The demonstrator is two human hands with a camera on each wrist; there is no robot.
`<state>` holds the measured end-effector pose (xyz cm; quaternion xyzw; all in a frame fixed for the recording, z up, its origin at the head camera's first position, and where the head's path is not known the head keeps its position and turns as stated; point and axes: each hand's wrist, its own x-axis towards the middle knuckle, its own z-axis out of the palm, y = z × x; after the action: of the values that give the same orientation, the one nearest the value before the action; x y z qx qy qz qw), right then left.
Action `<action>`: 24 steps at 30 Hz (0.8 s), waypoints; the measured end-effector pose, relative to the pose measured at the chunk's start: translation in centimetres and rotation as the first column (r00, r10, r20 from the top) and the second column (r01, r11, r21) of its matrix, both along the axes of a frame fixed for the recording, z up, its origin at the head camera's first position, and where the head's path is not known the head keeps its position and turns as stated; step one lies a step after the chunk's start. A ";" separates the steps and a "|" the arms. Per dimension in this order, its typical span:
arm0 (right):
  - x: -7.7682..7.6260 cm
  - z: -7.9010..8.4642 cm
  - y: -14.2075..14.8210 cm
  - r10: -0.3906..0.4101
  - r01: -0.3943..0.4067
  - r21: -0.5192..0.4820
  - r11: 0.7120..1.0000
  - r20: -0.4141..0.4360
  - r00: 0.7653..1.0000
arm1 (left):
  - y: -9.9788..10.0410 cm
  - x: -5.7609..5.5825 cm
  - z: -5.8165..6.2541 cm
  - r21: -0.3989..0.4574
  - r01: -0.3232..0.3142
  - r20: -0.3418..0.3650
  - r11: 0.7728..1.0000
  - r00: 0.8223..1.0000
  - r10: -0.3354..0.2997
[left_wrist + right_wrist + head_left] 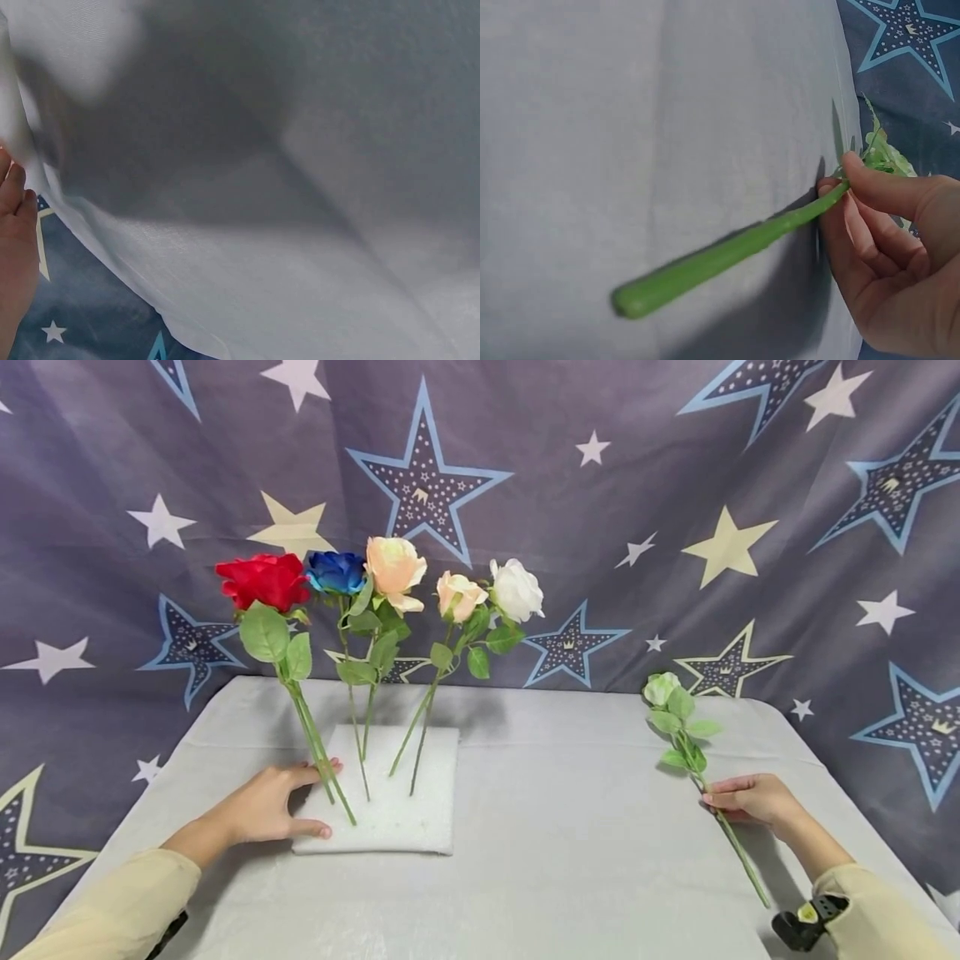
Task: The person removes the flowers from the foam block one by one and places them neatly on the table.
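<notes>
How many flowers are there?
6: in foam, left to right, red flower, blue flower, large peach flower, small peach flower, white flower; in the right hand, pale green flower. More may be hidden.

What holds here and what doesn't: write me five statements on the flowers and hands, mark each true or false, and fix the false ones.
1. The right hand pinches the stem of the pale green rose. True.
2. The left hand holds the white rose. False: it rests at the left edge of the white pad.
3. The blue rose is between the red rose and the white rose. True.
4. The white rose lies flat on the table. False: it stands in the white pad.
5. The right wrist view shows the held stem's lower end. True.
</notes>
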<state>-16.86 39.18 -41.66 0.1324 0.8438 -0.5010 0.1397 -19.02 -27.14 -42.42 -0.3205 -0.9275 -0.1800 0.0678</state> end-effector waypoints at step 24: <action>0.0 -0.7 -0.8 -0.105 0.109 -0.205 0.973 0.031 0.994 | 0.2 0.0 0.0 -0.011 -0.015 -0.017 1.000 1.000 0.015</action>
<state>-16.84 38.41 -42.35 0.1673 0.7773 -0.5915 0.1339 -19.07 -26.95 -42.44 -0.3152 -0.9303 -0.1717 0.0751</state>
